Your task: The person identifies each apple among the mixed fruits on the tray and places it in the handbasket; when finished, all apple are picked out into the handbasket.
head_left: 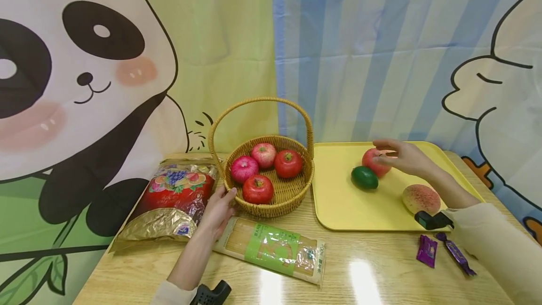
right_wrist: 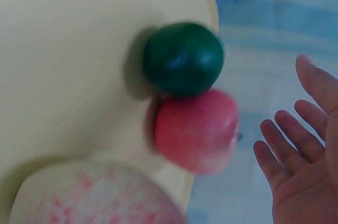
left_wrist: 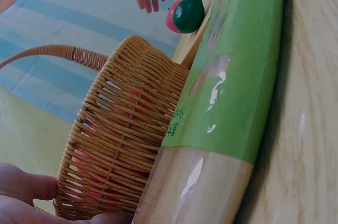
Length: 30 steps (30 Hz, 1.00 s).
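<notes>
My left hand (head_left: 218,213) grips the left front rim of a wicker basket (head_left: 273,210), thumb on the rim. Several red and pink toy-like apples (head_left: 258,189) lie in the basket, under its tall arched handle. Over the back of a yellow tray (head_left: 338,211), my right hand (head_left: 406,156) hovers with fingers extended, holding nothing. Just below it is a pinkish-red apple (right_wrist: 195,131), apart from the hand in the right wrist view. A smooth dark green oval fruit (head_left: 364,178) touches that apple. Nearer the front of the tray lies a speckled peach (head_left: 421,199).
A clear pack of dry noodles (head_left: 271,249) with a green label lies before the basket. Left of the basket is a red and gold candy bag (head_left: 169,201). Two purple-wrapped candies, one square (head_left: 426,251) and one long (head_left: 459,257), lie by the right forearm.
</notes>
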Tool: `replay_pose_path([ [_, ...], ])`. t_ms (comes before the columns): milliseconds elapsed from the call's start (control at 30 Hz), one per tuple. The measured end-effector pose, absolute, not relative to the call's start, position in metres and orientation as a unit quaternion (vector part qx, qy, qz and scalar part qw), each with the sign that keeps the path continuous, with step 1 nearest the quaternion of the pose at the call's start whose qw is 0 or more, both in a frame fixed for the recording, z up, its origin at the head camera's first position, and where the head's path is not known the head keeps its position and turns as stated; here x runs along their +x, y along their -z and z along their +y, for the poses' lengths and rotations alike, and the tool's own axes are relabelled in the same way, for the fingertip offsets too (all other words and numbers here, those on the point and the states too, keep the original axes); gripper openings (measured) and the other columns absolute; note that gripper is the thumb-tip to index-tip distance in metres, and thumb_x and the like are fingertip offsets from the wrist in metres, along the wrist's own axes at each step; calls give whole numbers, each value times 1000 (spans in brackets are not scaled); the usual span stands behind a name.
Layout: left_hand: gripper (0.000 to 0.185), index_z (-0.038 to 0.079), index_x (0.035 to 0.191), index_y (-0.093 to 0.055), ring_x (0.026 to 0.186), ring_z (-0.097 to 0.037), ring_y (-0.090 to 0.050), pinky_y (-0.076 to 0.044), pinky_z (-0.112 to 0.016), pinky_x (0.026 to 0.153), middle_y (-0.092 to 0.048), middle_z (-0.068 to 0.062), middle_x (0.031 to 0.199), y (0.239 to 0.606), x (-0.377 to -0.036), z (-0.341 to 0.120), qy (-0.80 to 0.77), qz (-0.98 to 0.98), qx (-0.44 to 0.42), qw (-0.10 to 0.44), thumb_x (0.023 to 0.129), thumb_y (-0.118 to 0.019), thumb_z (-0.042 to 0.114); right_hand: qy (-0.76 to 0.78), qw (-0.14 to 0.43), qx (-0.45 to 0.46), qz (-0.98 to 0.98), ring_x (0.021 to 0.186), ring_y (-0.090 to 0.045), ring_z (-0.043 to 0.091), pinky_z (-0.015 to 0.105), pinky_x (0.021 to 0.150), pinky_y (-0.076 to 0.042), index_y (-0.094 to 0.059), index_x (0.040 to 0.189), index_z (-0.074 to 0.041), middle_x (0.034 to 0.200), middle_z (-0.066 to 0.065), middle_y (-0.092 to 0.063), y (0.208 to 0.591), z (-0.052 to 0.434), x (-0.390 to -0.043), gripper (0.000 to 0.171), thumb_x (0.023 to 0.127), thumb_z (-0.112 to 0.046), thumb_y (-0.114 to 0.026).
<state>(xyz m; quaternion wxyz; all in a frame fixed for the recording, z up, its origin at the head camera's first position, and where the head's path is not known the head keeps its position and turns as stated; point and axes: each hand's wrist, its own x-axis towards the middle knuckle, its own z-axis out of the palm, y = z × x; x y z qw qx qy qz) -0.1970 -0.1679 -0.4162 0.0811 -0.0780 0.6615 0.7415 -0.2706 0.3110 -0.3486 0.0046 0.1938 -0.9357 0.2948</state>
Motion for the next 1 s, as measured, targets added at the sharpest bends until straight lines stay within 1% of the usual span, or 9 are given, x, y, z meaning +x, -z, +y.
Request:
replay_pose_path([
  [133,57,7,155,-17,146,-34,-24,-25,-51,122,-22,-17,159,416,-197,-168,-740,662,-83,83,105,-40,16,-280,-12,165,-946,127,-45,51,62,102,-44,-40,143,6,143,31,-43,361,331,-277,67,94,-32,-64],
  [267,55,6,155,-18,146,-33,-26,-26,-51,121,-23,-17,158,415,-197,-166,-741,661,-81,83,105,-39,15,-264,-31,143,-954,130,-41,51,64,104,-41,-34,144,9,143,35,-41,372,342,-283,74,93,-35,-65],
  [467,55,5,155,-17,146,-33,-26,-26,-50,121,-23,-18,158,415,-197,-166,-741,662,-78,79,105,-38,15,-240,-53,147,-958,127,-42,54,67,101,-40,-30,144,13,140,38,-41,380,348,-290,81,91,-37,-67],
  [600,55,6,155,-17,146,-33,-26,-27,-50,121,-23,-18,158,415,-197,-166,-743,661,-75,78,105,-37,14,-239,-65,146,-958,126,-43,54,66,101,-42,-28,145,12,139,38,-42,384,346,-293,85,89,-37,-69],
  [733,55,6,155,-17,146,-32,-26,-27,-50,121,-23,-18,158,415,-197,-166,-743,660,-76,78,105,-37,15,-242,-76,142,-957,126,-42,56,65,101,-42,-25,147,12,140,39,-40,385,342,-295,89,88,-39,-70],
  [1000,55,6,155,-16,146,-33,-26,-26,-50,122,-23,-18,158,416,-198,-166,-742,661,-77,81,105,-37,15,-227,-69,136,-962,124,-42,57,67,100,-41,-24,147,10,140,40,-39,386,336,-298,91,89,-43,-68],
])
